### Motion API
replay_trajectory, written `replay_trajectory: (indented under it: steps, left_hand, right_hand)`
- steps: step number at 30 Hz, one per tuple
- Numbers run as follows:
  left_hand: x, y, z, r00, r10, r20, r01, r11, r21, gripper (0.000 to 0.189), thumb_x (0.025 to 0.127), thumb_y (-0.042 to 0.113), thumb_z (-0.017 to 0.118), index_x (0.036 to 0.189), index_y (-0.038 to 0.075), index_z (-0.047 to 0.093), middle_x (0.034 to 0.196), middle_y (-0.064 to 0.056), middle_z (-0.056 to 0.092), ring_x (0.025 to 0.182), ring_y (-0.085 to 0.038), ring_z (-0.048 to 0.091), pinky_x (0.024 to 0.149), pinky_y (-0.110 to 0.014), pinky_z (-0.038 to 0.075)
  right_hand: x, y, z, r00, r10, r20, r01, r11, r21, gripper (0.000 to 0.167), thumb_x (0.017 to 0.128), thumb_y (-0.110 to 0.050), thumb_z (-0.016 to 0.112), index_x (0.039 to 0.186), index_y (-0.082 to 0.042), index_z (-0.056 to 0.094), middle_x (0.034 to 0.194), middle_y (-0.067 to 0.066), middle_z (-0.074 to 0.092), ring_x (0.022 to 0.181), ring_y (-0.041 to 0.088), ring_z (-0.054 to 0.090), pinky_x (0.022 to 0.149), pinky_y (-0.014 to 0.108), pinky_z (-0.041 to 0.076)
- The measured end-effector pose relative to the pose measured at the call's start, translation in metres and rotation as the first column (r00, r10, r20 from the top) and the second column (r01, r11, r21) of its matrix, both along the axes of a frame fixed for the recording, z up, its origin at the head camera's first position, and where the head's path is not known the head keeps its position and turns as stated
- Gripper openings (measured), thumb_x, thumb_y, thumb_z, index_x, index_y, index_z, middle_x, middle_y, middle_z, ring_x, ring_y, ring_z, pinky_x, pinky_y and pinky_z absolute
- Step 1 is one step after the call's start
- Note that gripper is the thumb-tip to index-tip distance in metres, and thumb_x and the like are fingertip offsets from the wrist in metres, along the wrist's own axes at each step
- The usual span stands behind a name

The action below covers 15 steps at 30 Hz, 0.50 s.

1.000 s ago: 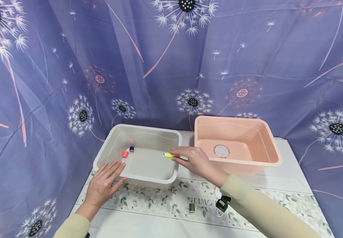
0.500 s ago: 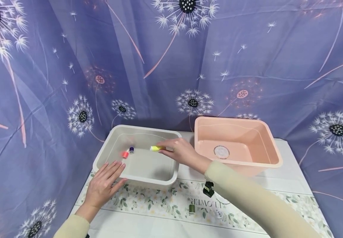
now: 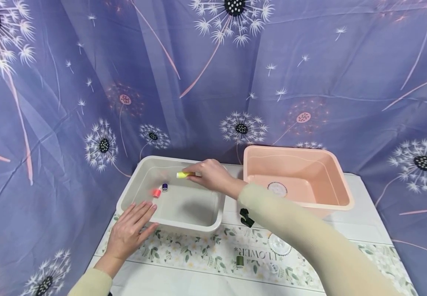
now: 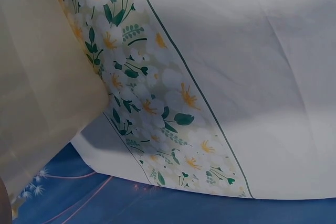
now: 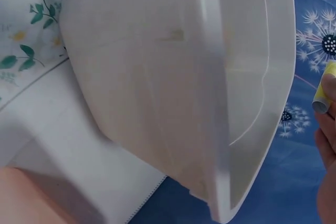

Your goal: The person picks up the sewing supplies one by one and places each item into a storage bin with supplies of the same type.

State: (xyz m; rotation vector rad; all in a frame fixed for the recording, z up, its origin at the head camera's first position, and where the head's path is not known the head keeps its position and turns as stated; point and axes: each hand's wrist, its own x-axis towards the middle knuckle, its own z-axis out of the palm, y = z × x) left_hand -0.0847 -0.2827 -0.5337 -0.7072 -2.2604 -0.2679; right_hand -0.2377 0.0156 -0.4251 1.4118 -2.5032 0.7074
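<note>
My right hand (image 3: 207,174) pinches a yellow spool of thread (image 3: 182,175) over the far side of the white bin (image 3: 213,222). The right wrist view shows the yellow spool (image 5: 324,94) between fingers at the frame's right edge, with the white bin (image 5: 173,87) filling the middle. Inside the bin lie an orange-red spool (image 3: 156,192) and a dark blue spool (image 3: 165,187). My left hand (image 3: 130,230) rests flat with straight fingers on the bin's near left rim. The left wrist view shows only a cream sleeve (image 4: 42,77) and the tablecloth.
A pink bin (image 3: 340,187) with a round white disc (image 3: 277,188) inside stands to the right. A dark green spool (image 3: 239,261) and a clear round object (image 3: 279,243) lie on the floral table runner (image 3: 198,250). A purple dandelion curtain (image 3: 213,74) hangs behind.
My right hand has carried the yellow spool leftward and farther back, from the white bin's right rim to over its far side. The left hand has stayed in place.
</note>
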Motion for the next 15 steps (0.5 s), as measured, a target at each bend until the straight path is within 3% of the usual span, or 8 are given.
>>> replay_trajectory:
  steps: [5, 12, 15]
  left_hand:
    - [0.0, 0.001, 0.001, 1.0, 0.002, 0.002, -0.002, 1.0, 0.001, 0.067, 0.112, 0.06, 0.041, 0.132, 0.006, 0.076, 0.126, -0.017, 0.077, 0.114, -0.038, 0.074, 0.131, -0.035, 0.029]
    - [0.001, 0.0, 0.001, 1.0, 0.011, 0.014, -0.011, 1.0, -0.008, 0.065, 0.111, 0.059, 0.045, 0.132, 0.006, 0.076, 0.127, -0.017, 0.076, 0.115, -0.038, 0.074, 0.121, -0.047, 0.045]
    - [0.002, 0.0, 0.0, 1.0, 0.011, 0.021, -0.011, 1.0, -0.007, 0.064, 0.11, 0.058, 0.045, 0.132, 0.006, 0.076, 0.126, -0.017, 0.076, 0.115, -0.038, 0.074, 0.123, -0.046, 0.043]
  right_hand:
    - [-0.007, -0.014, 0.004, 1.0, 0.01, 0.009, -0.011, 0.998, 0.068, 0.023, 0.1, -0.021, 0.078, 0.123, -0.016, 0.082, 0.117, -0.001, 0.081, 0.094, 0.015, 0.079, 0.082, 0.035, 0.064]
    - [-0.016, -0.036, 0.006, 0.999, 0.031, 0.025, -0.035, 0.984, 0.175, 0.022, 0.102, -0.022, 0.076, 0.124, -0.018, 0.081, 0.118, -0.003, 0.081, 0.093, 0.014, 0.078, 0.083, 0.034, 0.063]
    - [-0.02, -0.047, 0.005, 0.999, 0.05, 0.021, -0.053, 0.977, 0.205, 0.022, 0.103, -0.023, 0.075, 0.124, -0.019, 0.081, 0.118, -0.004, 0.081, 0.094, 0.013, 0.078, 0.084, 0.033, 0.063]
